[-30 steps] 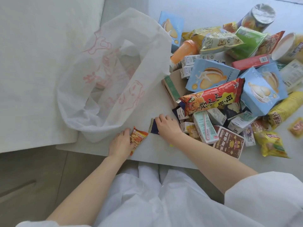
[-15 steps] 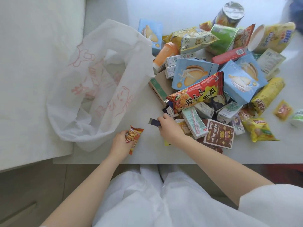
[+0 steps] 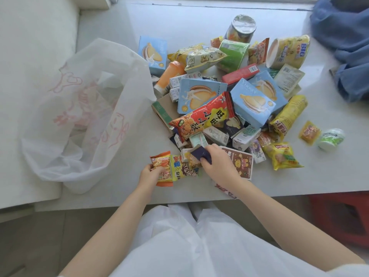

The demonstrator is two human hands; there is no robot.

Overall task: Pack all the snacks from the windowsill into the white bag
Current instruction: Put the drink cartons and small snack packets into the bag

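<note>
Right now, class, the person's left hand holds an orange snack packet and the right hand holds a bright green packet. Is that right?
Not quite. The head view shows the left hand holding the orange snack packet, but the packet in the right hand is dark navy, not bright green.

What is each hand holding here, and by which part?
Left hand grips the orange snack packet by its lower left edge; right hand pinches the dark blue packet at its right end.
</note>
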